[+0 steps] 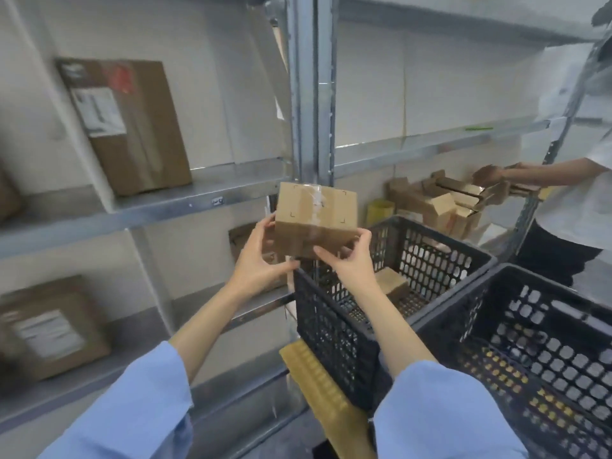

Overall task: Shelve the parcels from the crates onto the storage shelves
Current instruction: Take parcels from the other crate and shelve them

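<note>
A small taped cardboard parcel (316, 215) is held up in front of the metal upright between two shelf bays. My left hand (261, 260) grips its left side and bottom edge. My right hand (347, 260) grips its lower right corner from below. Under my right arm stands a black plastic crate (331, 326) with another small parcel (390, 284) lying inside. A second black crate (546, 342) sits to its right. The storage shelves (185, 202) on the left hold a large brown parcel (129, 124) leaning on the wall and a labelled parcel (49, 326) lower down.
Another person (569, 200) stands at the right, handling flat cardboard at the right bay's shelf, where several small boxes (443, 207) are piled. A yellow pallet-like piece (324, 389) lies below the near crate. A box (245, 240) sits on the low shelf behind my left hand.
</note>
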